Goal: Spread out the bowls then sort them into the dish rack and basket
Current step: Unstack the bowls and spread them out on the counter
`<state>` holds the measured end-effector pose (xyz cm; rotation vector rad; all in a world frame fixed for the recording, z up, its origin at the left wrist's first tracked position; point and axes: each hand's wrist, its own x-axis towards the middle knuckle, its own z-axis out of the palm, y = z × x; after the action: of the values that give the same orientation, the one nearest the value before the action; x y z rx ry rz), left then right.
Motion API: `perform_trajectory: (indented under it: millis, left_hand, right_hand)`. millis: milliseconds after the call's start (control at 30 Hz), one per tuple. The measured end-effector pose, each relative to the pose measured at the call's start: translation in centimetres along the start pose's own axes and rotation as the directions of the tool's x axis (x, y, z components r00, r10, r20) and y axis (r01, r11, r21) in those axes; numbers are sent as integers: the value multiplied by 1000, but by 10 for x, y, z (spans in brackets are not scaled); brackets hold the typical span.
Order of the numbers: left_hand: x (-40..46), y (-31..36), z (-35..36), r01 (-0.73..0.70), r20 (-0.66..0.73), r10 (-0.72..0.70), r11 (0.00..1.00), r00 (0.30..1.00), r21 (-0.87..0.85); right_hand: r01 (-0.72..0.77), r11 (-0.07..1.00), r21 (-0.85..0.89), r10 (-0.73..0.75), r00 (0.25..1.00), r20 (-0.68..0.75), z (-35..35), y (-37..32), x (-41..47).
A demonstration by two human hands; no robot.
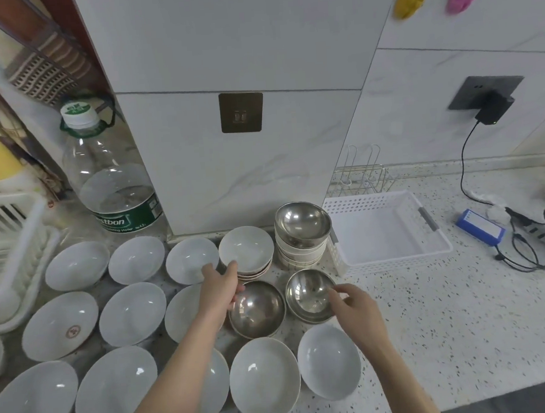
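Several white bowls (132, 313) lie spread over the left of the counter. My left hand (220, 285) grips the far rim of a steel bowl (259, 310) at the middle. Beside it, my right hand (352, 300) pinches the right rim of a short stack of steel bowls (308, 295). Behind them stand a low stack of white bowls (247, 251) and a taller stack (302, 236) topped by a tilted steel bowl. The white basket (394, 256) sits at the right with nothing in it. The white dish rack (6, 244) is at the far left.
A big water bottle (111, 179) stands behind the bowls at the left. A tiled column (245, 163) rises behind the stacks. A wire rack (362, 174) stands behind the basket. A blue box (481, 232) and cables (526, 253) lie at the right.
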<state>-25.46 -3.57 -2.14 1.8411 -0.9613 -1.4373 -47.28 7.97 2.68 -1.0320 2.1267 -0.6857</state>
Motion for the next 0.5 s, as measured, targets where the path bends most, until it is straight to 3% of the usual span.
perform_trajectory:
  millis: [100,267,500]
  left_hand:
    - [17,9,0,-39,29,37,995,999,91]
    - [31,13,-1,-101,71,87,972,994,211]
    - [40,7,-2,-112,121,93,980,988,162]
  right_hand:
    - [41,998,41,-44,996,81,23,-19,10]
    - [75,996,-41,-67,982,175,47,-29,21]
    - [169,976,-139,-151,980,129,62,-38,27]
